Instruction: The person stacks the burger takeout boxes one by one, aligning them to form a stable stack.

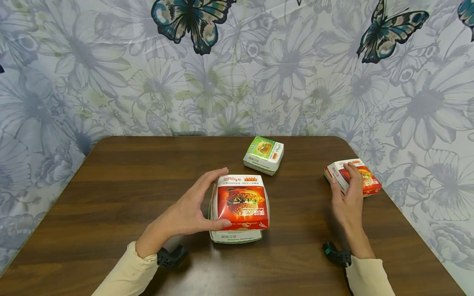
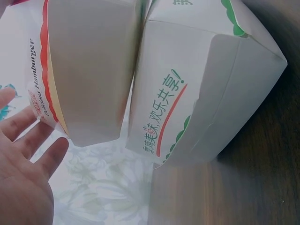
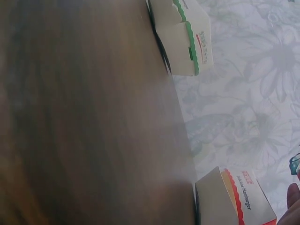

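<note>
Near the table's middle, a red-and-white hamburger box (image 1: 242, 201) sits over a green-and-white hamburger box (image 1: 237, 237), overhanging it slightly. My left hand (image 1: 185, 213) spans the upper box, thumb at its near edge and fingers round its far left corner. In the left wrist view, a narrow wedge of light shows between the upper box (image 2: 93, 70) and the lower box (image 2: 187, 93). At the table's right edge lies another red-and-white hamburger box (image 1: 364, 179). My right hand (image 1: 348, 201) is over its left part, fingers loosely bent across the top, thumb by the near side.
A smaller-looking green hamburger box (image 1: 263, 156) stands at the back of the brown wooden table (image 1: 129, 185), between the stack and the right-hand box. Behind the table hangs a floral backdrop (image 1: 289, 82) with butterflies. Dark wrist cameras (image 1: 172, 257) are strapped at both cuffs.
</note>
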`<control>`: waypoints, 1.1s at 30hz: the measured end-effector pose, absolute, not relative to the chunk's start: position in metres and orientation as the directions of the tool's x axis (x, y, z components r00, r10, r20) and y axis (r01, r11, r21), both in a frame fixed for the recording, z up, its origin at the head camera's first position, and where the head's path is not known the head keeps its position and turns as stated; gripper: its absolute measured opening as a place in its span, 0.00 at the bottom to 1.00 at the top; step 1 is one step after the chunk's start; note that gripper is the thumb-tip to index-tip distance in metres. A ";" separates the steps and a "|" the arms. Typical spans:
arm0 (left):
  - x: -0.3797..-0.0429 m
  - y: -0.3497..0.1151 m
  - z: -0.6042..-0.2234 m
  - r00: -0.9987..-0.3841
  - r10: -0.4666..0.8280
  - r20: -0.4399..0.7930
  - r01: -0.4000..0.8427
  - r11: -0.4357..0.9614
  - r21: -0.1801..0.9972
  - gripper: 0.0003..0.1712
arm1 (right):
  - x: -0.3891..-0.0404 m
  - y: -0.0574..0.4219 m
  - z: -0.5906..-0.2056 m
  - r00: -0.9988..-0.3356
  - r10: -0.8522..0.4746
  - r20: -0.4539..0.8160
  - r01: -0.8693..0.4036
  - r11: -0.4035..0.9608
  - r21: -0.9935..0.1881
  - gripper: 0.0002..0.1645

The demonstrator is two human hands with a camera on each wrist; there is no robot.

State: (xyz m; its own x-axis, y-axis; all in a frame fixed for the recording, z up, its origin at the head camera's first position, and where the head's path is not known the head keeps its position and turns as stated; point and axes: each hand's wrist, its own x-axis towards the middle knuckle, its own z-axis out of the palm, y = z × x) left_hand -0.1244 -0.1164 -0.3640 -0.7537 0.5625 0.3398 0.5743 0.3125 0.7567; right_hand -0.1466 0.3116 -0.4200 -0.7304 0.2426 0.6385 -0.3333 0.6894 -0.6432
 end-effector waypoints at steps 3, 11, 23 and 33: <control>-0.125 -0.117 -0.365 -0.753 0.561 0.343 0.579 0.318 0.751 0.62 | -0.147 0.315 -0.421 -0.724 0.259 0.639 -0.322 0.693 -0.645 0.34; -0.125 -0.119 -0.365 -0.756 0.559 0.341 0.581 0.333 0.743 0.63 | -0.148 0.324 -0.423 -0.695 0.310 0.649 -0.291 0.704 -0.648 0.35; -0.126 -0.118 -0.368 -0.759 0.560 0.334 0.571 0.325 0.754 0.63 | -0.150 0.334 -0.425 -0.680 0.359 0.640 -0.246 0.710 -0.660 0.38; -0.126 -0.117 -0.368 -0.754 0.567 0.331 0.573 0.320 0.755 0.63 | -0.149 0.340 -0.425 -0.690 0.439 0.576 -0.138 0.700 -0.700 0.48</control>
State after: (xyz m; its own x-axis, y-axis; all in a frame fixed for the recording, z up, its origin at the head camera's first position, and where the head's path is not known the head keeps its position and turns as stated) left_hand -0.1259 -0.1174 -0.3683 -0.7538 0.5675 0.3314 0.5726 0.3198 0.7549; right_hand -0.1490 0.3395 -0.4255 -0.6896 0.4395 0.5756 -0.1382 0.7003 -0.7003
